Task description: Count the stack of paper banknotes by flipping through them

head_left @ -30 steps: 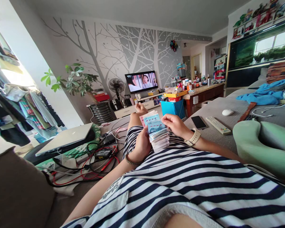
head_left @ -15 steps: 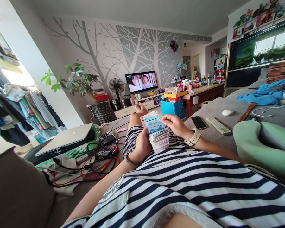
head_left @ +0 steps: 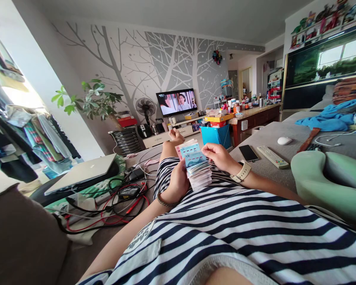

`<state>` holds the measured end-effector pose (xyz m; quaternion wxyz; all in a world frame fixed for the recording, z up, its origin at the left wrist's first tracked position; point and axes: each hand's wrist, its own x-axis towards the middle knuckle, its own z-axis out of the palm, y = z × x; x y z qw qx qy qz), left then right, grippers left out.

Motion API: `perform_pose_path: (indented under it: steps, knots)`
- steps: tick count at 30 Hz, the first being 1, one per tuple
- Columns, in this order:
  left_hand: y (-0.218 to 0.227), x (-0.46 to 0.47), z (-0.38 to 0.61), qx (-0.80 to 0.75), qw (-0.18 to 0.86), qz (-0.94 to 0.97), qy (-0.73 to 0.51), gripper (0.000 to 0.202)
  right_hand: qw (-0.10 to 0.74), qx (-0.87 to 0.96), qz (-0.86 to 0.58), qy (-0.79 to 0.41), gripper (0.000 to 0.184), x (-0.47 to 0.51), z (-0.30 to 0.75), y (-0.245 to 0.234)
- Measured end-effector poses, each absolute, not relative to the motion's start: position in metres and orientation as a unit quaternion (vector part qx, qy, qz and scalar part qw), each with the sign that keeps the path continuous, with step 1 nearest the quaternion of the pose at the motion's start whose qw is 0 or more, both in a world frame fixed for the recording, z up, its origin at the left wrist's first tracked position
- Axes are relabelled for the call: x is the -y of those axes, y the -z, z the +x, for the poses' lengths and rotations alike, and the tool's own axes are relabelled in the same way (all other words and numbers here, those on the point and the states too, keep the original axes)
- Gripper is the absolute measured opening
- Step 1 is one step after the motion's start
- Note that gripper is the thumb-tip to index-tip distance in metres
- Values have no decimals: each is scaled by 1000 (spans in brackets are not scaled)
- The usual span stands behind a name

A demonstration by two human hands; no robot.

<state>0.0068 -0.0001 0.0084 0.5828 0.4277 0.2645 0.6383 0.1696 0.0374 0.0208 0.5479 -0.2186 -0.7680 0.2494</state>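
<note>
A thick wad of banknotes (head_left: 199,179), fanned and folded back at its lower end, rests above my lap. My left hand (head_left: 178,180) is closed around its left side, with the thumb on top. A blue banknote (head_left: 194,158) faces up on the wad, with pink notes (head_left: 180,148) showing behind it at the upper left. At the upper right edge of the notes, my right hand (head_left: 218,156) is closed in a pinch on the blue banknote. Its thumb and fingertips partly hide that edge. A pale watch (head_left: 242,172) is on my right wrist.
To my right on the sofa lie a black phone (head_left: 248,153), a white remote control (head_left: 272,157), a white mouse (head_left: 284,141) and a green neck pillow (head_left: 305,178). At my left are tangled cables (head_left: 127,192) and a silver laptop (head_left: 81,173). A television (head_left: 178,102) stands ahead.
The upper blue notes have shifted very slightly by my right fingertips. Both hands stay in almost the same place, still on the notes.
</note>
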Motion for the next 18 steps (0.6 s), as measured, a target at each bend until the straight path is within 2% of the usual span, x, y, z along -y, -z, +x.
perform_pose_path:
  steps: [18]
  knots:
    - [-6,-1,7,-251,589,429,-638,20,545,768,-219,-257,25,-37,170,-21]
